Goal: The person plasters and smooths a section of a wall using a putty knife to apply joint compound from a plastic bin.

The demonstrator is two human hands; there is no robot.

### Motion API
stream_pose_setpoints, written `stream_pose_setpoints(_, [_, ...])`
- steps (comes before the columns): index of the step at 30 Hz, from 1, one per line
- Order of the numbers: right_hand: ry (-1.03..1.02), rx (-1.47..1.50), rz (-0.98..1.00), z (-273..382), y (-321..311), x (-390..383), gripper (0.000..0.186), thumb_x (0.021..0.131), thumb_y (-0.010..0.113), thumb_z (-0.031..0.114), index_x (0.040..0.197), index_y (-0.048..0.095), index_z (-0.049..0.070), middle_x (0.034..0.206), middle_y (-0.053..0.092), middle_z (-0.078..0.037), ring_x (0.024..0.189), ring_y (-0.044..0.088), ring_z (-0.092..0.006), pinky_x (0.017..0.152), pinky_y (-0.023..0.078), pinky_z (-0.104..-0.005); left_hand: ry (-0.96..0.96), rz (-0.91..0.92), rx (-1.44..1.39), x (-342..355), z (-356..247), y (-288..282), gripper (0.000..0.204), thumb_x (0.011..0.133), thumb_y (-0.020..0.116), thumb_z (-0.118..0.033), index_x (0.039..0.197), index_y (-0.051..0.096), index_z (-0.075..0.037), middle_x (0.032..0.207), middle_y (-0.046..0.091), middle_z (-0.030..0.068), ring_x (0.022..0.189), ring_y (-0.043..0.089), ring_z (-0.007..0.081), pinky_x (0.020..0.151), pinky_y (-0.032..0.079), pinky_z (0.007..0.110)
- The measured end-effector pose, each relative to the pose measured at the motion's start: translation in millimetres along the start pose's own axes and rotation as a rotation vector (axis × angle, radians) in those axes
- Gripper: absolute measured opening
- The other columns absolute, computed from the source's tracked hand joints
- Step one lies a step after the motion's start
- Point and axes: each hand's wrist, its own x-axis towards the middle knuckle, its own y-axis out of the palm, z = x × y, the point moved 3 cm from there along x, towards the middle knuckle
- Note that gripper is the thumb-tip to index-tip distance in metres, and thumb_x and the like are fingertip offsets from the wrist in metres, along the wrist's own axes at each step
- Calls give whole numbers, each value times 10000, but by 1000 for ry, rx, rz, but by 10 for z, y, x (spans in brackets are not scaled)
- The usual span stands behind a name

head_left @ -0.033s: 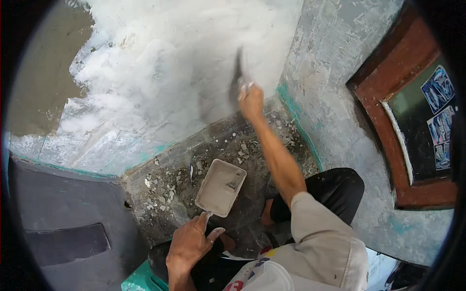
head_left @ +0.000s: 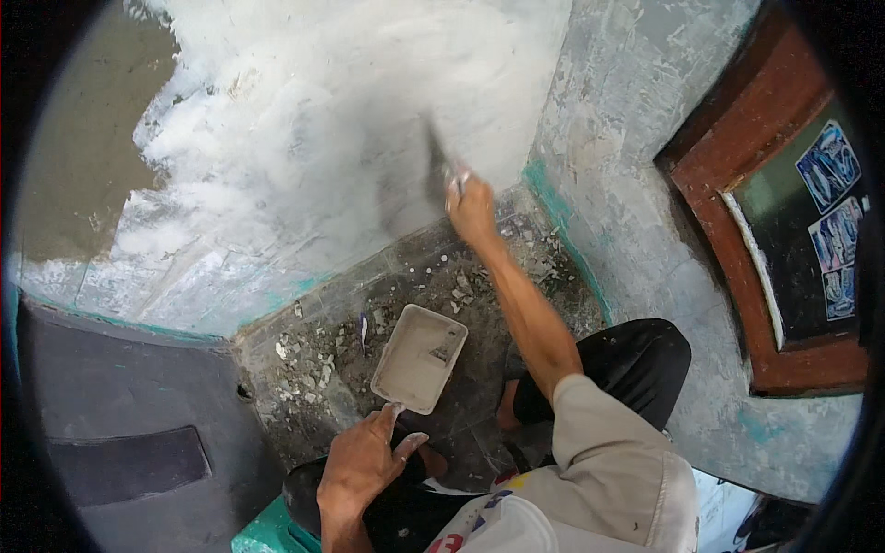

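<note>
The right hand (head_left: pixel 472 205) is clenched around the handle of a scraper (head_left: pixel 435 146), its dark blade slanting up and left in front of the white coat (head_left: pixel 286 120) on the wall; blur and the angle leave it unclear whether the blade touches that surface. Low in front of the person is a beige rectangular tray (head_left: pixel 411 361), tilted in view, with a dark triangular patch inside near its right side. The left hand (head_left: pixel 361 461) reaches to the tray's near left corner, its forefinger touching there and its thumb spread apart; whether the other fingers grip from below cannot be told. Whitish smears mark the fingers of both hands. Pale chips (head_left: pixel 304 369) lie scattered over the dark floor (head_left: pixel 461 456), mostly left of the tray and beyond it. The white coat ends in a ragged edge beside a brown-grey patch (head_left: pixel 97 138) at upper left. At right, a mottled grey wall (head_left: pixel 627 184) carries a red-brown window frame (head_left: pixel 710 207), and turquoise paint (head_left: pixel 550 195) runs along its lower corner. Black trousers (head_left: pixel 641 369) and a beige sleeve (head_left: pixel 604 429) show below, with a green plastic object (head_left: pixel 267 527) at the lower edge.
</note>
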Motion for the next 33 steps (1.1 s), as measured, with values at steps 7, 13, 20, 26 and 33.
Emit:
stream_pose_setpoints(7, [107, -391, -322, -138, -1147, 581, 255, 1012, 577, 146, 909, 652, -75, 768, 642, -313, 658, 646, -469, 601, 477, -505, 11, 4, 37, -1, -41, 6, 563, 943, 691, -425, 1262, 598, 30, 1089, 701, 256, 1003, 680, 433, 853, 546, 500])
stream_pose_setpoints(13, [67, -401, -342, -524, -1132, 1409, 221, 963, 602, 159, 912, 645, -51, 764, 646, -281, 736, 655, -464, 664, 503, -514, 25, -18, -28, 1, 4, 11, 611, 942, 686, -488, 1289, 605, 8, 1067, 703, 285, 1001, 685, 457, 873, 551, 510])
stream_pose_setpoints(20, [-113, 93, -34, 754, -118, 466, 134, 954, 604, 88, 1010, 682, -5, 789, 680, -233, 682, 676, -382, 637, 529, -454, 9, 5, 40, 6, 27, -15, 580, 955, 664, -462, 1244, 596, 37, 1061, 705, 253, 988, 677, 448, 838, 549, 502])
stream_pose_setpoints(26, [106, -338, -331, 140, -1303, 1095, 203, 962, 620, 129, 935, 650, -70, 750, 648, -298, 676, 659, -435, 623, 510, -487, 8, 5, 52, -20, -54, -10, 583, 945, 679, -459, 1245, 597, 34, 1050, 708, 249, 991, 678, 446, 834, 548, 507])
stream_pose_setpoints(33, [34, -521, -359, -244, -1475, 1979, 278, 948, 632, 185, 857, 649, -77, 790, 658, -330, 759, 664, -503, 709, 502, -557, 19, -38, -18, -106, 47, -11, 537, 940, 693, -444, 1236, 610, -3, 1047, 709, 246, 992, 678, 444, 836, 546, 508])
